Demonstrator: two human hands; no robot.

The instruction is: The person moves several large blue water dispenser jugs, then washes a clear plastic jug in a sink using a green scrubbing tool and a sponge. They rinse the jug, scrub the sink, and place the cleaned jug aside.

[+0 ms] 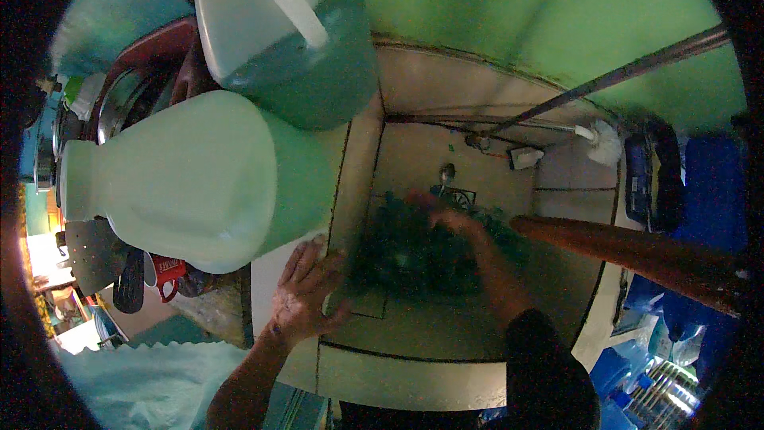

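My left hand point(306, 291) rests with its fingers spread on the pale ledge point(346, 215) beside a deep tiled basin point(446, 334). My right arm reaches down into that basin. There my right hand point(436, 209) is over a dark green heap point(398, 251), which may be leaves or cloth; the dim light hides its kind. The right fingers are blurred, so whether they hold any of it does not show. Just beyond the hand are a small shiny, spoon-like metal thing point(447, 173) and a dark drain grate point(461, 197).
Two large pale plastic jugs, one lying sideways point(191, 183) and one with a handle point(294, 48), crowd the left ledge. Below them is a red mug point(165, 268). A brown pole point(629, 255) juts in from the right. Past it are blue containers point(708, 191) and clear bottles point(656, 394).
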